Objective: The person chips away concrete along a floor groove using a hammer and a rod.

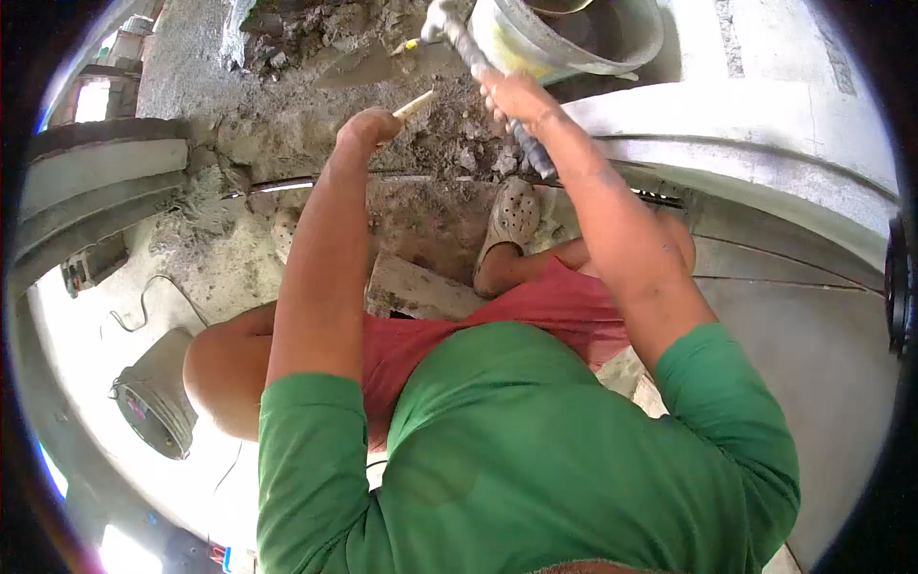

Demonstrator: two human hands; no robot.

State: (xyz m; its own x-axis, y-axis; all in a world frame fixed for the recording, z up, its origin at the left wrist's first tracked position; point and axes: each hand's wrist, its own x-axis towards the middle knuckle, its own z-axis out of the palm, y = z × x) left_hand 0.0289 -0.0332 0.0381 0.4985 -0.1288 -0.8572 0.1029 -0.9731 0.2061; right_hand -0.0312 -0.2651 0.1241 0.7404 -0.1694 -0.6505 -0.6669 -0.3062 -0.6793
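Person seated low, green shirt (pixel 516 430), red shorts (pixel 411 359), pale clogs with holes; the right clog (pixel 514 212) in clear sight, the left one partly behind the forearm. Both arms reach out to the far side, over broken ground.

Right hand (pixel 521 96): fingers wrapped round the grey handle of a hammer (pixel 467 50). Hammer tilted, head at the far left end, butt of the handle sticking out on the near right side of the fist. Head clear of the left hand.

Left hand (pixel 368 126): fingers closed on a pale stick (pixel 414 103), which pokes out toward the far right, its tip over the rubble (pixel 469 153). What lies inside the fist: cannot tell. Stick and hammer apart.

Far right, just beyond the right hand: a large bucket (pixel 488 43), pale wall with yellowish staining. Hammer's handle passes in front of its left side. Near the hammer's head, a small yellow-marked item (pixel 411 45) on the grey dirt.

Between the legs, a dusty block (pixel 421 287) on the floor. Left side, by the knee, a bucket lying tipped (pixel 158 402), mouth toward the near left. Beyond it a dark thin cable (pixel 145 301).
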